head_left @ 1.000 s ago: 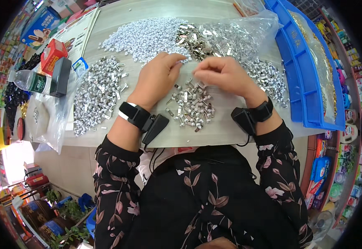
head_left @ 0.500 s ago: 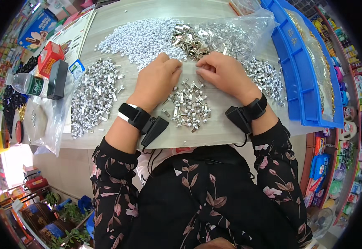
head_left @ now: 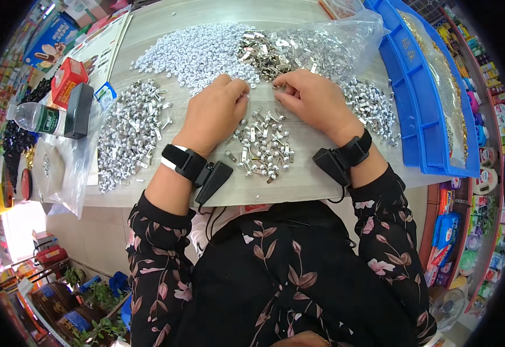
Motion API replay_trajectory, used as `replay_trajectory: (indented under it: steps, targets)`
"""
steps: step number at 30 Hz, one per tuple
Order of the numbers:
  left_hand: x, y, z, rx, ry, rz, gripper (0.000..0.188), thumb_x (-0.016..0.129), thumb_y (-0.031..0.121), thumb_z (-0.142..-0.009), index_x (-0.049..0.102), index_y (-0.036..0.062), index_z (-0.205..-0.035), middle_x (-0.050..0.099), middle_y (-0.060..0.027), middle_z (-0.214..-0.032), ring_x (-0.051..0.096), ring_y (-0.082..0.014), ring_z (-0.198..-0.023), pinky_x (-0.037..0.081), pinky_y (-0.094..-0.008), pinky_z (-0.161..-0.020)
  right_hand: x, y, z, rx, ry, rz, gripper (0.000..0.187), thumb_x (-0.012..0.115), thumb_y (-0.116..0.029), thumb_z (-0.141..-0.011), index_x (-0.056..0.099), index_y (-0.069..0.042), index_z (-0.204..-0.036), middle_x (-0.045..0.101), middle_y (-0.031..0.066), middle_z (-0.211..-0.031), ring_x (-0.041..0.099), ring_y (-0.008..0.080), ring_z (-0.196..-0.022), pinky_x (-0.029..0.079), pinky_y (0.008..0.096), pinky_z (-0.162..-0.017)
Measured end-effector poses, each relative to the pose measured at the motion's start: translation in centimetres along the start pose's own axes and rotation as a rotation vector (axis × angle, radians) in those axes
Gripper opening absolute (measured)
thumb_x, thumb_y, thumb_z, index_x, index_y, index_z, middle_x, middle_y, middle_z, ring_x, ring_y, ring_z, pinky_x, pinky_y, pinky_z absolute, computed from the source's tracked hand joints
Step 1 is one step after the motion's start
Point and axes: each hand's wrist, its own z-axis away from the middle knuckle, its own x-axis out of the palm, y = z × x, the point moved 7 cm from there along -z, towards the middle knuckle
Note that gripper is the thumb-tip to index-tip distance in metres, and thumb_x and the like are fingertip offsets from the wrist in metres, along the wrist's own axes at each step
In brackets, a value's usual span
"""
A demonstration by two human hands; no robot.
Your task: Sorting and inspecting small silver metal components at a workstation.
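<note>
My left hand [head_left: 213,114] is closed in a pinch at the near edge of a heap of small white ring-like pieces [head_left: 197,53]. What its fingertips hold, if anything, is hidden. Across a small gap, my right hand [head_left: 315,104] pinches thumb against fingers beside a heap of flat silvery metal clips [head_left: 264,55]; a tiny dark bit shows at its fingertips, too small to name. Between my wrists lies a loose pile of metal clips with white pieces fitted on them [head_left: 264,144]. Black straps with dark boxes are on both wrists.
Larger piles of similar assembled pieces lie at left [head_left: 131,136] and right [head_left: 371,107]. A clear plastic bag [head_left: 359,34] spreads by the clips. A blue tray [head_left: 417,104] borders the right. Leftward are a water bottle [head_left: 47,120], dark box [head_left: 80,113] and red box [head_left: 69,81].
My left hand has shifted slightly to the left. The fingers of my right hand have moved a little near the clips. The piles look the same.
</note>
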Motion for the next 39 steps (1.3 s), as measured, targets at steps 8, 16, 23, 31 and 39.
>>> replay_trajectory:
  steps: [8, 16, 23, 31, 39]
  targets:
    - [0.2, 0.1, 0.3, 0.032, -0.025, -0.003, 0.012, 0.060, 0.019, -0.080, 0.061, 0.0110, -0.089, 0.055, -0.0086, -0.081, 0.058, -0.0294, -0.075, 0.047, -0.0391, -0.064, 0.7, -0.4, 0.3, -0.018, -0.082, -0.059, 0.014, 0.066, -0.018, -0.076, 0.065, -0.012, -0.088, 0.058, 0.0037, -0.073, 0.059, 0.0196, -0.068, 0.047, 0.0295, -0.060]
    - [0.3, -1.0, -0.1, -0.184, -0.008, 0.426, 0.011, 0.058, 0.010, -0.080, 0.057, 0.0046, -0.090, 0.056, -0.0052, -0.074, 0.057, -0.0168, -0.064, 0.047, -0.0305, -0.058, 0.6, -0.6, 0.3, -0.058, -0.079, -0.053, 0.011, 0.066, -0.017, -0.076, 0.064, -0.010, -0.084, 0.059, 0.0065, -0.074, 0.060, 0.0210, -0.065, 0.048, 0.0303, -0.061]
    - [1.2, -1.3, -0.3, -0.338, -0.018, 0.992, 0.010, 0.056, 0.009, -0.085, 0.057, 0.0018, -0.092, 0.056, 0.0003, -0.073, 0.050, -0.0057, -0.055, 0.044, -0.0208, -0.050, 0.3, -0.8, 0.2, -0.044, -0.126, -0.076, 0.013, 0.067, -0.017, -0.074, 0.063, -0.007, -0.080, 0.059, 0.0084, -0.073, 0.060, 0.0224, -0.065, 0.048, 0.0308, -0.060]
    - [1.9, -0.8, 0.0, -0.332, -0.136, 1.132, 0.014, 0.057, 0.012, -0.086, 0.055, 0.0015, -0.095, 0.058, -0.0017, -0.075, 0.055, -0.0071, -0.059, 0.047, -0.0205, -0.053, 0.0, 0.1, 0.2, 0.136, -0.162, -0.300, 0.010, 0.066, -0.012, -0.079, 0.063, -0.004, -0.083, 0.062, 0.0029, -0.077, 0.060, 0.0117, -0.068, 0.046, 0.0243, -0.060]
    - [1.8, -0.4, 1.0, -0.424, -0.195, 1.391, 0.017, 0.055, 0.015, -0.088, 0.053, 0.0006, -0.097, 0.060, -0.0078, -0.084, 0.061, -0.0135, -0.071, 0.053, -0.0252, -0.062, 1.8, -1.5, 0.0, 0.208, -0.205, -1.064, 0.014, 0.063, -0.007, -0.082, 0.059, -0.001, -0.094, 0.061, 0.0027, -0.083, 0.058, 0.0099, -0.076, 0.047, 0.0229, -0.069]
